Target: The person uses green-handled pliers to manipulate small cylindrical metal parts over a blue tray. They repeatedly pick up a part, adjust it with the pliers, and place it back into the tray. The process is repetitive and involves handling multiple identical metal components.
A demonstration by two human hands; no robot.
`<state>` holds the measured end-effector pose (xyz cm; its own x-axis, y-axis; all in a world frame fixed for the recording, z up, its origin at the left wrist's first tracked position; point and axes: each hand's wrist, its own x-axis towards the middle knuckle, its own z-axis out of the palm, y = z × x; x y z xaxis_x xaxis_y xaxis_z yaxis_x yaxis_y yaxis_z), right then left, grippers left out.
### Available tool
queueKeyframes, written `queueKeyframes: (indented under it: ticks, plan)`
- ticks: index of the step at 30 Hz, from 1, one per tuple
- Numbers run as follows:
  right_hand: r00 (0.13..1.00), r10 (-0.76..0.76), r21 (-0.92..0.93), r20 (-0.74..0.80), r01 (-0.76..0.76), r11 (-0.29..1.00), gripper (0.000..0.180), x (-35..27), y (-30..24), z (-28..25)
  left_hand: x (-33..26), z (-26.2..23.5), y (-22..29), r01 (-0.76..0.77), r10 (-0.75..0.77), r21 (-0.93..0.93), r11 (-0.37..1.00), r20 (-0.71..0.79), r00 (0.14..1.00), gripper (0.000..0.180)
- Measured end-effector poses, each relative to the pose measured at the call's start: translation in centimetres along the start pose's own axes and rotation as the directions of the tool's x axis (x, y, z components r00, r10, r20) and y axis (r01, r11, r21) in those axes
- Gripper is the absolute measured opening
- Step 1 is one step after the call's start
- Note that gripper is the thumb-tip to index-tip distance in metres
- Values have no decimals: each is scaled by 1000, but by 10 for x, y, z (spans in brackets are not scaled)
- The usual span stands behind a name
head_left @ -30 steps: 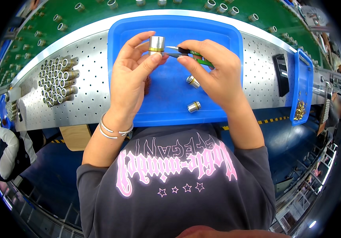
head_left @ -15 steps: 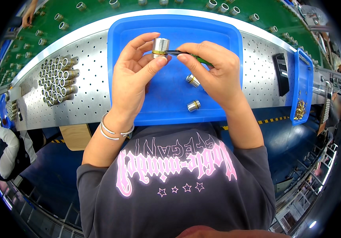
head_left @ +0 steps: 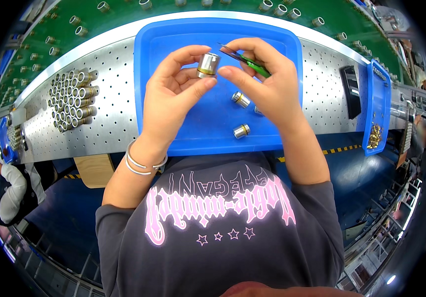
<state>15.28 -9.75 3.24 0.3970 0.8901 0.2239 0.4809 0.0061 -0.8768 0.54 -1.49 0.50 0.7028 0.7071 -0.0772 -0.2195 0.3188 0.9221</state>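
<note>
"Cylinder (head_left: 208, 65) first: where was it?"

"Above the blue tray (head_left: 208, 133), towards eleven o'clock of its middle, slightly tilted. The left hand (head_left: 171, 94) pinched it, thumb at the lower end, a fingertip at the upper rim."

"And the right hand (head_left: 275, 81)?"

"Apart from the left, curled round a green-and-black tool (head_left: 245, 61), thumb just beside the cylinder at three o'clock. Tweezers, perhaps; the fingers hid too much."

"How would it have handled?"

"Stiff, I judged, fairly weighty and slick on its polished wall. Gripping both ends seemed sound, leaving the yellowish band (head_left: 204, 72) free."

"Others nearby?"

"Two spare cylinders (head_left: 241, 131) showed plainly in the tray, at four and five o'clock."
</note>
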Motion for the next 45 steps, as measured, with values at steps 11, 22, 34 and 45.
queueKeyframes:
  ticks: [11,22,34,45]
  plan:
    - [947,144,423,288,-261,868,10,5,10,-9,-1,-2,9,77,-71,-55,996,98,993,39]
    - [940,105,384,324,-232,893,14,4,14,-7,4,-14,3,223,-206,-76,972,190,960,37]
    - [990,-3,-632,-139,-86,770,19,98,107,-44,12,-12,3,41,-114,379,924,173,978,28]
    - [952,-67,-794,-299,-209,570,16,130,159,-127,11,-13,2,51,-64,336,941,30,998,15]
